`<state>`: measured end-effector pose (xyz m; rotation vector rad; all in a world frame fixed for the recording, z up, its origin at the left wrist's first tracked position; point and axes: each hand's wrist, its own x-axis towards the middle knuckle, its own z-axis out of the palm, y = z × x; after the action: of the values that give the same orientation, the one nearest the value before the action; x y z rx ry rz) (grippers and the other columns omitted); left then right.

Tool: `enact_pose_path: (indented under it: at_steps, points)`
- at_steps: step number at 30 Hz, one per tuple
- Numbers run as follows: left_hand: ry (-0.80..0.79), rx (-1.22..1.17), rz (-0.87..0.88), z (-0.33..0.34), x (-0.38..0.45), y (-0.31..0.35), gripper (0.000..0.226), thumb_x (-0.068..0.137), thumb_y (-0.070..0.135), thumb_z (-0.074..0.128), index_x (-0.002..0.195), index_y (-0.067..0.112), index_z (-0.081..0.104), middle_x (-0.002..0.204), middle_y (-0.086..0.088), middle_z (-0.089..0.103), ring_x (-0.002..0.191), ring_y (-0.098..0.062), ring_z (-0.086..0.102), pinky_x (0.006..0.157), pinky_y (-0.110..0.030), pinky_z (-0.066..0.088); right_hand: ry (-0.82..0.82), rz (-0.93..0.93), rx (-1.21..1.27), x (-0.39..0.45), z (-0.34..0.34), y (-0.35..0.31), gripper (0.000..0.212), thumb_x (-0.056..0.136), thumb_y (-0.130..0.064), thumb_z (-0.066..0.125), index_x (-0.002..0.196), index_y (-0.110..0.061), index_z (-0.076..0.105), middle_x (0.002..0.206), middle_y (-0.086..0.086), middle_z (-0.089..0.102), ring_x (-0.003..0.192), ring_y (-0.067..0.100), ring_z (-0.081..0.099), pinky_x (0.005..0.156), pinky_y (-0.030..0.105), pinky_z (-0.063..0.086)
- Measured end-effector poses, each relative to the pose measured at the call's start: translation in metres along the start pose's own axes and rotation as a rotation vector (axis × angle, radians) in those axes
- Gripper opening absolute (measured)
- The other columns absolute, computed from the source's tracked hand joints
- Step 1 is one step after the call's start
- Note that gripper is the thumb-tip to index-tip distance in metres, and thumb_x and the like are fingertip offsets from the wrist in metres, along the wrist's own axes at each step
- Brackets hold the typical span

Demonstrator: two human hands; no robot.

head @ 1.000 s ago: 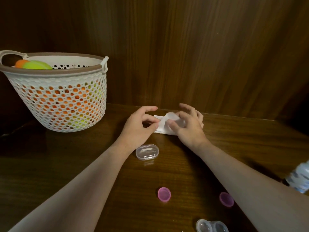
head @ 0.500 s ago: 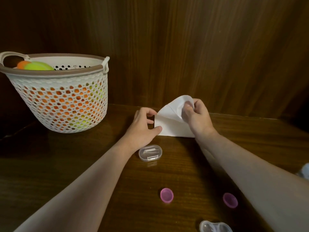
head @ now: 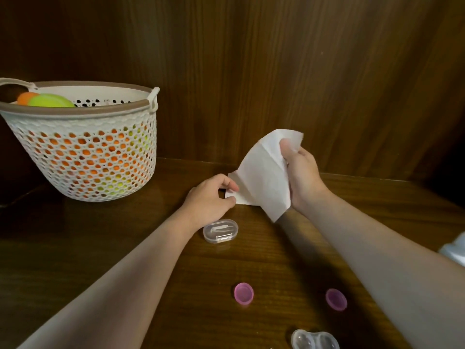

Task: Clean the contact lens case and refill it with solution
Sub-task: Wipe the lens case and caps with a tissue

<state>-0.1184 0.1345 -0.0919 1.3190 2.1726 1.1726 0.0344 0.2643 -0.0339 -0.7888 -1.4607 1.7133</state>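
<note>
dim warm light, dark corners, wide-angle edge bending

Lens case [head: 315, 340]: clear two-well case, both wells uncovered, lying flat on the tabletop at the bottom edge of the frame, right of centre.
Left cap [head: 243, 293]: pink round cap, off the case, lying on the tabletop in the lower centre, up and left of the case.
Right cap [head: 336, 299]: purple-pink round cap, also off, lower right of centre, just beside your forearm.
Tissue [head: 264, 180]: white creased sheet in the frame's centre, lifted and partly unfolded.
</note>
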Motion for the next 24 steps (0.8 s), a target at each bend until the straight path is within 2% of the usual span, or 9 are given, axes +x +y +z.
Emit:
enact_pose_path:
  at_steps: [2,5,7,10,13,17,19,22,24]
  points:
    - [-0.007,-0.020,0.001,-0.001,0.000,0.001,0.027,0.097,0.020,0.072,0.116,0.039,0.066,0.134,0.018,0.063,0.134,-0.009,0.054,0.113,-0.040,0.046,0.058,-0.010,0.065,-0.003,-0.004,-0.008,0.026,0.109,-0.052,0.053,0.124,-0.033,0.061,0.118,0.000,0.077,0.094,0.018,0.082,0.069,0.036,0.066]
    - [0.021,-0.127,0.009,-0.006,-0.005,0.005,0.030,0.099,0.015,0.070,0.117,0.038,0.067,0.135,0.016,0.064,0.132,-0.008,0.054,0.107,-0.032,0.045,0.116,-0.021,0.050,-0.013,-0.009,-0.021,0.035,0.102,-0.061,0.060,0.126,-0.035,0.057,0.120,-0.001,0.074,0.097,0.022,0.081,0.075,0.040,0.067]
    - [0.144,-0.189,0.046,-0.013,-0.015,0.012,0.031,0.101,0.010,0.066,0.111,0.039,0.068,0.128,0.020,0.065,0.124,0.000,0.055,0.104,-0.026,0.044,0.111,-0.040,0.002,-0.025,-0.014,-0.030,0.044,0.097,-0.064,0.066,0.129,-0.037,0.054,0.122,-0.001,0.071,0.106,0.023,0.076,0.079,0.041,0.066]
    - [0.275,-0.321,0.079,-0.028,-0.037,0.036,0.025,0.105,0.014,0.061,0.113,0.037,0.068,0.120,0.019,0.067,0.115,0.002,0.061,0.098,-0.022,0.049,0.071,-0.044,-0.007,-0.051,-0.018,-0.046,0.042,0.097,-0.065,0.064,0.128,-0.038,0.057,0.119,-0.003,0.073,0.102,0.021,0.078,0.071,0.036,0.064]
    - [0.149,-0.482,0.059,-0.039,-0.072,0.075,0.024,0.106,0.031,0.061,0.129,0.036,0.063,0.127,0.013,0.070,0.107,-0.002,0.071,0.095,-0.029,0.058,0.052,-0.014,0.047,-0.084,-0.020,-0.064,0.026,0.103,-0.056,0.061,0.123,-0.038,0.060,0.114,-0.005,0.076,0.098,0.019,0.079,0.063,0.032,0.064]
    - [-0.140,-0.615,-0.085,-0.035,-0.130,0.126,0.068,0.096,0.039,0.075,0.155,0.029,0.042,0.144,0.002,0.061,0.122,-0.018,0.068,0.105,-0.043,0.057,0.023,0.030,0.014,-0.133,-0.025,-0.079,0.012,0.106,-0.042,0.062,0.118,-0.038,0.061,0.107,-0.005,0.079,0.097,0.020,0.077,0.061,0.030,0.062]
    - [-0.178,-0.716,-0.110,-0.031,-0.157,0.141,0.073,0.093,0.032,0.079,0.156,0.028,0.041,0.147,0.001,0.058,0.129,-0.023,0.063,0.112,-0.049,0.052,0.002,0.042,-0.048,-0.159,-0.029,-0.083,0.011,0.106,-0.041,0.064,0.116,-0.037,0.062,0.102,-0.005,0.079,0.093,0.019,0.078,0.061,0.029,0.062]
    - [-0.121,-0.785,-0.079,-0.026,-0.188,0.152,0.065,0.094,0.017,0.079,0.151,0.027,0.049,0.144,0.001,0.061,0.135,-0.021,0.058,0.114,-0.055,0.050,-0.033,0.070,-0.183,-0.192,-0.037,-0.081,0.030,0.105,-0.040,0.065,0.133,-0.031,0.058,0.120,0.000,0.072,0.108,0.022,0.073,0.079,0.035,0.061]
    - [-0.107,-0.753,-0.060,-0.023,-0.204,0.155,0.058,0.095,0.014,0.078,0.146,0.026,0.054,0.140,0.002,0.065,0.133,-0.022,0.060,0.111,-0.055,0.052,-0.036,0.081,-0.275,-0.211,-0.044,-0.075,0.052,0.104,-0.043,0.067,0.149,-0.030,0.045,0.127,0.002,0.067,0.113,0.029,0.071,0.090,0.045,0.064]
